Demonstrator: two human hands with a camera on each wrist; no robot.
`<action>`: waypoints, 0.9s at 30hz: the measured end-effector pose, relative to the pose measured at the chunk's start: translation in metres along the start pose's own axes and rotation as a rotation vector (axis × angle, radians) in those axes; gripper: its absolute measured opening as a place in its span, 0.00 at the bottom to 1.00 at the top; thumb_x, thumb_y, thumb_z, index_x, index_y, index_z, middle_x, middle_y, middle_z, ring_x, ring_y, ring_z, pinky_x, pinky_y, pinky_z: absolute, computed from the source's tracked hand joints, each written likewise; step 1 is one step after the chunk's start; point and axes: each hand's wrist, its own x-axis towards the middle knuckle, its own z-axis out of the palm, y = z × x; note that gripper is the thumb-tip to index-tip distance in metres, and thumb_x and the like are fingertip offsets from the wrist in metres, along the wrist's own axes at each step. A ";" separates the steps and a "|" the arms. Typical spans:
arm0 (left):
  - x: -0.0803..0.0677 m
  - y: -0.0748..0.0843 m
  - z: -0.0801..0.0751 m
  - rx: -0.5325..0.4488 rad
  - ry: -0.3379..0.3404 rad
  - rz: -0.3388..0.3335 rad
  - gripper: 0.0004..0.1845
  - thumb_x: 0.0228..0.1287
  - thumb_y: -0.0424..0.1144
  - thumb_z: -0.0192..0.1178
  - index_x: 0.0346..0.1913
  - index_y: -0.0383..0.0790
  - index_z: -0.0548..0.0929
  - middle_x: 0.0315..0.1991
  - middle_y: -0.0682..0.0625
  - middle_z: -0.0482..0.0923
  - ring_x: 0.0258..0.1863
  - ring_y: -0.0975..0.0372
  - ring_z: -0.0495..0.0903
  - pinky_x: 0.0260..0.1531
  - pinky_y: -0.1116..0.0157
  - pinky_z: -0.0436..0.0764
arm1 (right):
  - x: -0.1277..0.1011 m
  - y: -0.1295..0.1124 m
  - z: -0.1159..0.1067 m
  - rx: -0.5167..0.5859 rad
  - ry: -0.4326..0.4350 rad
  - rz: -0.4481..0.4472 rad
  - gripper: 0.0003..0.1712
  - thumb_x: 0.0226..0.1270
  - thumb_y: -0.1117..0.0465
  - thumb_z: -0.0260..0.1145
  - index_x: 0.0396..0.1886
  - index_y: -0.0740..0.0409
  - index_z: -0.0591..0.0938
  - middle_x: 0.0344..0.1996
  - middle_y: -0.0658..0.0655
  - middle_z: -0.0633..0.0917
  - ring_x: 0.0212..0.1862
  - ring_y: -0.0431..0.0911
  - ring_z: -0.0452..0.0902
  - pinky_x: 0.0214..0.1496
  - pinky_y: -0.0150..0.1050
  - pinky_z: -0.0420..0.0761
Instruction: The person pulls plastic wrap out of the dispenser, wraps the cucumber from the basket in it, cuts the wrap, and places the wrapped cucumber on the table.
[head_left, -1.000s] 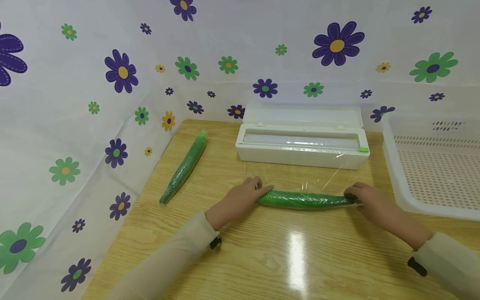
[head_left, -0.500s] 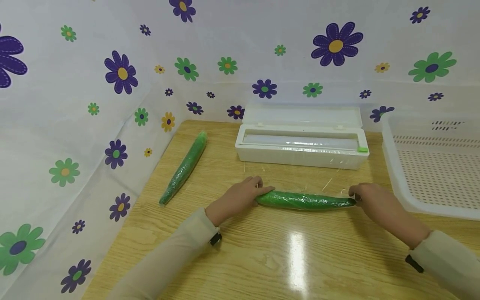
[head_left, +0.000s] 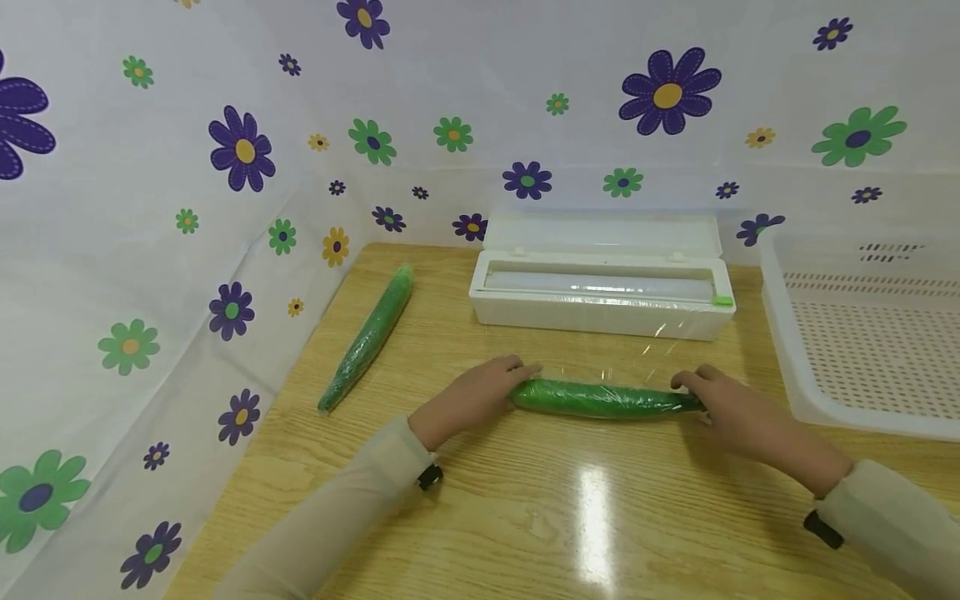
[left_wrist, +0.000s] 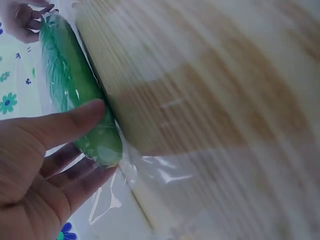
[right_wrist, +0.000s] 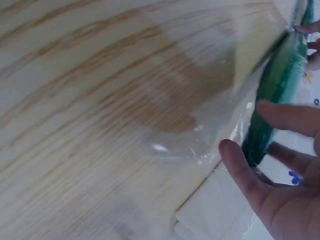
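A green cucumber (head_left: 603, 398) wrapped in clear cling film lies crosswise on the wooden table (head_left: 585, 517), in front of the film dispenser. My left hand (head_left: 517, 379) grips its left end, with the thumb (left_wrist: 75, 120) on top and the fingers under it through the loose film (left_wrist: 150, 172). My right hand (head_left: 686, 392) holds the right end (right_wrist: 272, 95), thumb and fingers on either side of the tip. A thin sheet of film (head_left: 652, 342) still runs from the cucumber to the dispenser.
The white cling film dispenser (head_left: 600, 308) stands open behind the cucumber. A second wrapped cucumber (head_left: 367, 337) lies at the table's left edge. A white perforated basket (head_left: 780, 333) stands at the right. Flowered sheeting (head_left: 225, 208) walls the back and left.
The cucumber has rolled slightly toward the dispenser under both hands. My right hand has slid a little left over its end. The film behind it has shifted.
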 end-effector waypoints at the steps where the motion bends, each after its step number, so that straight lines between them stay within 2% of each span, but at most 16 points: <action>1: 0.000 -0.002 0.001 -0.055 -0.004 -0.018 0.33 0.58 0.31 0.64 0.67 0.41 0.66 0.54 0.44 0.73 0.53 0.57 0.76 0.53 0.62 0.78 | 0.000 0.000 0.001 -0.019 0.013 -0.014 0.21 0.51 0.75 0.68 0.47 0.64 0.78 0.37 0.62 0.79 0.33 0.48 0.78 0.32 0.42 0.81; 5: -0.001 -0.014 0.005 -0.255 -0.019 -0.073 0.36 0.55 0.29 0.65 0.67 0.42 0.63 0.57 0.44 0.69 0.57 0.56 0.73 0.57 0.61 0.75 | 0.000 0.000 0.004 -0.087 0.069 -0.051 0.20 0.49 0.78 0.68 0.43 0.62 0.80 0.33 0.59 0.80 0.32 0.48 0.80 0.31 0.41 0.82; 7: -0.002 -0.021 0.005 -0.311 -0.020 -0.085 0.36 0.53 0.28 0.66 0.66 0.42 0.64 0.57 0.44 0.68 0.57 0.55 0.73 0.56 0.61 0.76 | 0.001 0.000 0.005 -0.103 0.077 -0.051 0.20 0.48 0.79 0.68 0.43 0.62 0.81 0.32 0.58 0.81 0.33 0.49 0.81 0.32 0.41 0.82; 8: -0.003 -0.025 0.004 -0.309 -0.019 -0.087 0.36 0.52 0.27 0.66 0.65 0.42 0.65 0.57 0.44 0.68 0.57 0.55 0.73 0.55 0.61 0.76 | 0.001 0.000 0.005 -0.106 0.078 -0.049 0.20 0.48 0.79 0.68 0.42 0.62 0.81 0.32 0.58 0.81 0.33 0.49 0.81 0.32 0.41 0.82; 12: -0.009 -0.036 -0.003 -0.231 0.017 -0.116 0.31 0.52 0.28 0.67 0.59 0.41 0.69 0.55 0.46 0.71 0.55 0.56 0.74 0.54 0.61 0.77 | 0.002 -0.001 0.005 -0.106 0.073 -0.045 0.20 0.48 0.80 0.67 0.42 0.62 0.82 0.32 0.59 0.81 0.32 0.49 0.81 0.31 0.41 0.82; 15: -0.014 -0.036 -0.010 -0.149 0.072 -0.113 0.24 0.54 0.28 0.66 0.54 0.41 0.71 0.51 0.47 0.74 0.52 0.57 0.76 0.51 0.62 0.78 | 0.002 -0.001 0.005 -0.104 0.073 -0.042 0.20 0.49 0.81 0.65 0.42 0.62 0.82 0.32 0.59 0.81 0.31 0.49 0.81 0.30 0.41 0.82; 19: -0.016 -0.023 -0.017 -0.076 0.157 -0.028 0.15 0.58 0.24 0.60 0.47 0.38 0.73 0.45 0.47 0.76 0.45 0.59 0.79 0.45 0.66 0.80 | 0.002 -0.001 0.005 -0.105 0.071 -0.038 0.19 0.51 0.81 0.63 0.42 0.62 0.82 0.32 0.59 0.81 0.31 0.49 0.81 0.30 0.41 0.82; 23: -0.015 -0.005 -0.013 -0.016 0.145 0.001 0.15 0.59 0.30 0.62 0.49 0.36 0.74 0.44 0.46 0.75 0.42 0.60 0.79 0.42 0.67 0.81 | 0.003 -0.001 0.005 -0.104 0.070 -0.042 0.19 0.51 0.81 0.63 0.42 0.62 0.82 0.32 0.59 0.81 0.31 0.49 0.81 0.31 0.42 0.82; 27: -0.014 0.002 0.000 0.028 0.115 -0.054 0.23 0.55 0.35 0.68 0.53 0.38 0.72 0.46 0.45 0.73 0.44 0.58 0.76 0.40 0.64 0.81 | 0.004 0.000 0.006 -0.108 0.070 -0.053 0.19 0.52 0.81 0.63 0.43 0.62 0.81 0.32 0.59 0.81 0.32 0.49 0.81 0.31 0.41 0.82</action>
